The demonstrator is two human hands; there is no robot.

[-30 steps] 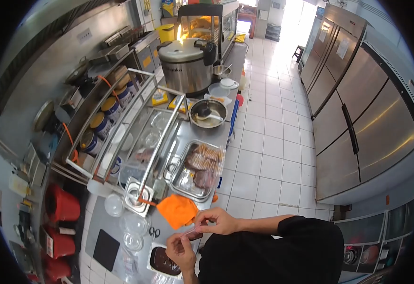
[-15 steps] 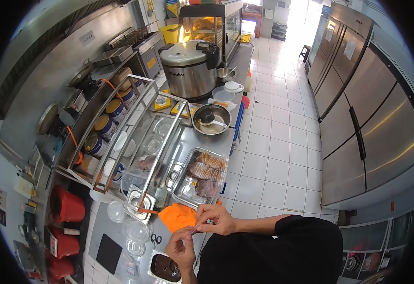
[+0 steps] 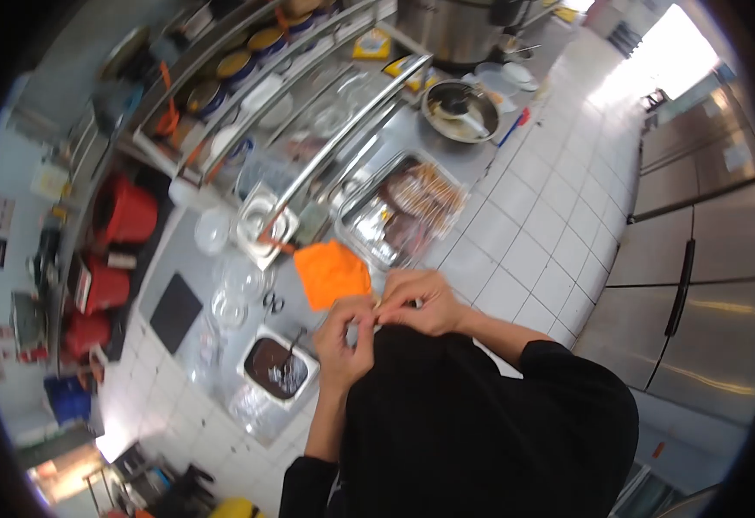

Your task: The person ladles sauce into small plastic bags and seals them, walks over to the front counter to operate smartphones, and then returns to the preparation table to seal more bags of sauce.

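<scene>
My left hand point(image 3: 345, 339) and my right hand point(image 3: 421, 302) meet in front of my black shirt, fingertips pinched close together. Something small and thin lies between them, too blurred to name. Just beyond my hands an orange cloth point(image 3: 332, 274) lies on the steel counter point(image 3: 166, 259). Behind it is a metal tray point(image 3: 364, 216) with skewered meat point(image 3: 425, 194) under clear wrap. A container of dark sauce point(image 3: 275, 367) with a utensil in it stands left of my left hand. Black-handled scissors point(image 3: 274, 301) lie between cloth and sauce.
Clear plastic tubs point(image 3: 229, 306) and a black mat point(image 3: 176, 312) are on the counter's left part. A metal rack point(image 3: 334, 142) stands over its back edge. Beyond the tray sits a bowl point(image 3: 459, 112) with a ladle. Red bins point(image 3: 127, 211) stand at left, steel refrigerators point(image 3: 706, 302) at right.
The view has turned and tilted down, so the counter appears rotated and more floor shows at lower left. Both hands stay together, now higher in the picture.
</scene>
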